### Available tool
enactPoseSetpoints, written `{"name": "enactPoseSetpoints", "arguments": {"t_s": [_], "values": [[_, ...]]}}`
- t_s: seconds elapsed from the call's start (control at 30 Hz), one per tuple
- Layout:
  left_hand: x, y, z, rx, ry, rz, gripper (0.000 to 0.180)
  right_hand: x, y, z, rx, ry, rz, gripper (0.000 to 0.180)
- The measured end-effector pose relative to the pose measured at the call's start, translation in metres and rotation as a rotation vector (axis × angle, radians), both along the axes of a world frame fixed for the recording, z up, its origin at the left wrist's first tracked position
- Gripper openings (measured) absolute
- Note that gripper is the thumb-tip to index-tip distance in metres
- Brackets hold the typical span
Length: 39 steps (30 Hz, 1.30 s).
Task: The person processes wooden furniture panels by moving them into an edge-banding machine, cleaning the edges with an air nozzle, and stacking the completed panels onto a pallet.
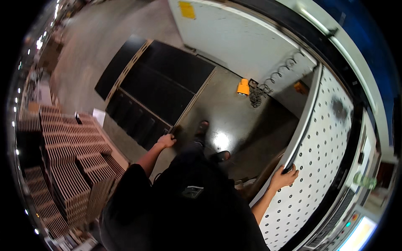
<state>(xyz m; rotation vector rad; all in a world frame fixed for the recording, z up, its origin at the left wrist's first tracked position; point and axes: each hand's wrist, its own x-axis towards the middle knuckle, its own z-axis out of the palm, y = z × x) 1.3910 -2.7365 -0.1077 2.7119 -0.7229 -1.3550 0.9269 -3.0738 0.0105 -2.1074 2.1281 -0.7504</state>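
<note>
My left hand [166, 141] rests on the near corner of a stack of large black panels [159, 85] lying flat on a low cart; its fingers curl over the edge. My right hand [284, 175] grips the dark rounded edge of a white perforated machine table [322, 146] at my right. My dark shirt and shoes [209, 142] fill the lower middle of the view, between the two hands.
Stacks of slotted brown wooden parts [71, 167] stand at the left. A yellow object [243, 87] and a coiled cable [268, 83] lie on the concrete floor by a white machine wall [234, 33]. A lit control screen [360, 234] is at the lower right.
</note>
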Motion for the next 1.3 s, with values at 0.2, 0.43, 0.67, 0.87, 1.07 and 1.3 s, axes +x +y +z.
{"name": "enactPoseSetpoints", "arguments": {"t_s": [0.2,0.43,0.67,0.87,1.07,1.3], "values": [[-0.056,0.17,-0.211,-0.104,0.389,0.266,0.049,0.078,-0.008,0.022,-0.043,-0.183,0.228,0.043],[0.043,0.137,-0.142,-0.086,0.216,0.209,0.046,0.291,0.037,-0.003,0.489,-0.443,0.694,0.034],[0.076,0.203,-0.177,-0.244,0.373,1.266,0.049,0.436,0.156,-0.016,0.995,0.104,1.227,0.036],[0.023,0.284,-0.316,-0.031,0.041,1.553,0.061,0.435,0.149,-0.046,1.393,0.422,0.915,0.039],[0.031,0.309,-0.4,0.196,-0.03,1.872,0.1,0.452,0.113,-0.093,1.421,0.55,0.74,0.039],[0.027,0.292,-0.444,-0.168,-0.211,1.93,0.084,0.473,0.108,-0.117,1.467,0.517,0.663,0.04]]}}
